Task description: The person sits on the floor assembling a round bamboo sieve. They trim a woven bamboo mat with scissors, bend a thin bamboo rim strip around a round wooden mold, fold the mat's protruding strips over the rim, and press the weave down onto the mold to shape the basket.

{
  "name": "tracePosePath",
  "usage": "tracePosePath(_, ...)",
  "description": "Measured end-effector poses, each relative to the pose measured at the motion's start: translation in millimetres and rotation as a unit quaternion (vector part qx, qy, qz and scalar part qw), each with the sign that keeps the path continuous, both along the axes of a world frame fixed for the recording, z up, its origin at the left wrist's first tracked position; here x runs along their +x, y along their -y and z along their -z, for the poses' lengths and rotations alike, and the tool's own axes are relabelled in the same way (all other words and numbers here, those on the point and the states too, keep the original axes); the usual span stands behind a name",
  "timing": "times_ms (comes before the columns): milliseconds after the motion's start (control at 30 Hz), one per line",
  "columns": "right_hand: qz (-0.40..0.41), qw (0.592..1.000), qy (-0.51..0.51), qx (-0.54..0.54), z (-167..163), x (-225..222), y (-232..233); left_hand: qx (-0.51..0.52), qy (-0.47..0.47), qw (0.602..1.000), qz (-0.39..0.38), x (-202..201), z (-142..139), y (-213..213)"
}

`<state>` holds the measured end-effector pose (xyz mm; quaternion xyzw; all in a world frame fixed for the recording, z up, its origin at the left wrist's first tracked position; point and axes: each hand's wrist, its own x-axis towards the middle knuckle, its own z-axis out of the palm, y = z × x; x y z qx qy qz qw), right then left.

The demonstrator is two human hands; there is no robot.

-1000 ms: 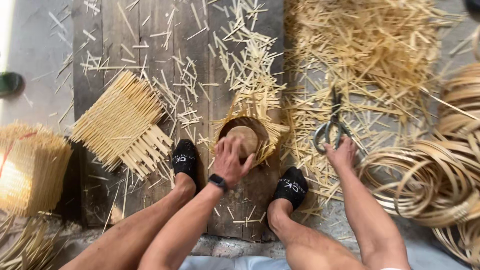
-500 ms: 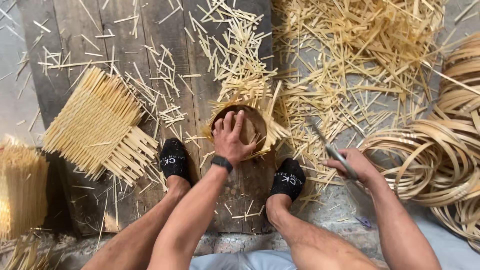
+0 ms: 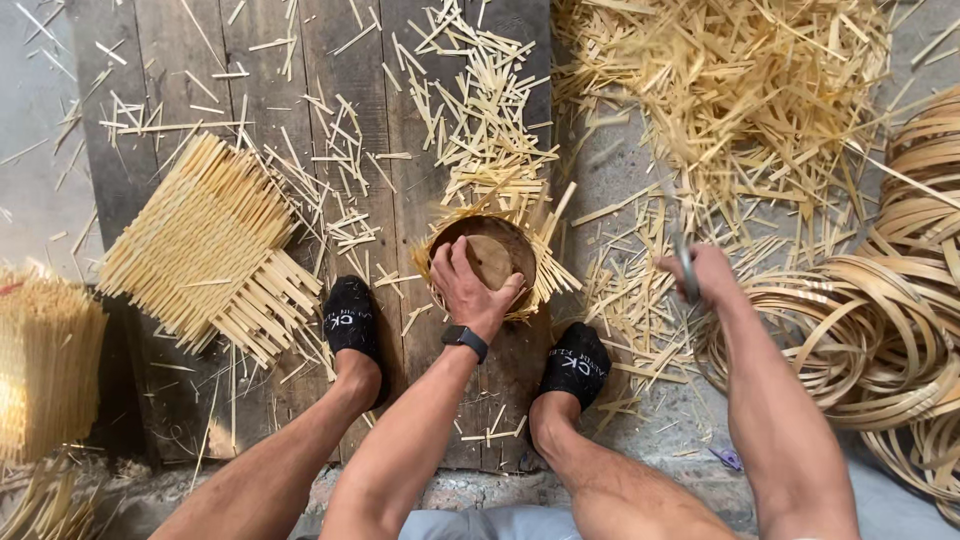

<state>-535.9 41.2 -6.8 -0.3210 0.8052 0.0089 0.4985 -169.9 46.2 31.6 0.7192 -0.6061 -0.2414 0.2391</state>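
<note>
- Left hand (image 3: 468, 290), with a black smartwatch (image 3: 466, 342) on the wrist, pressed down on the small round bamboo basket frame with a wooden disc inside (image 3: 487, 258); fingers (image 3: 447, 268) spread and curled over its near rim, gripping it.
- Round basket frame set on the dark weathered wooden plank floor (image 3: 300, 80), just ahead of and between the two feet, with pale strip ends fanning out around its rim.
- Right hand (image 3: 705, 275) raised off to the right, above the ground near the coils; fingers closed around a grey metal tool (image 3: 684, 262), blurred, exact kind hard to tell.
- Feet in black socks with white lettering: left foot (image 3: 352, 320) on the planks beside the mat, right foot (image 3: 577, 362) at the plank edge.
- Flat woven mat of pale bamboo strips (image 3: 205, 245) lying on the planks to the left, well apart from the basket frame, loose strip ends sticking out at its near edge.
- Big heap of loose yellow bamboo slivers (image 3: 740, 90) on the grey ground at upper right; more offcuts scattered over the planks.
- Coiled hoops of bent bamboo strip (image 3: 890, 320) stacked at the right edge, just beside the right forearm.
- Upright bundle of yellow bamboo sticks (image 3: 40, 360) at the far left edge.
</note>
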Motion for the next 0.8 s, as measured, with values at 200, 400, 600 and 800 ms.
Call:
tracePosePath(200, -0.162, 0.976, -0.022, -0.141, -16, 42, -91, -0.044, -0.003, 0.995, 0.091, 2, 5, 11)
tracePosePath(400, -0.289, 0.935, -0.062, -0.195, -16, 50, -73, -0.045, 0.000, 0.972, 0.230, 2, -5, 3)
tracePosePath(600, -0.377, 0.889, -0.192, -0.174, 33, 89, -56, -0.048, 0.015, 0.958, 0.282, 2, -14, 1)
tracePosePath(800, -0.436, 0.823, -0.232, -0.280, 38, 64, -52, 0.072, 0.022, 0.985, 0.154, -16, -17, -13)
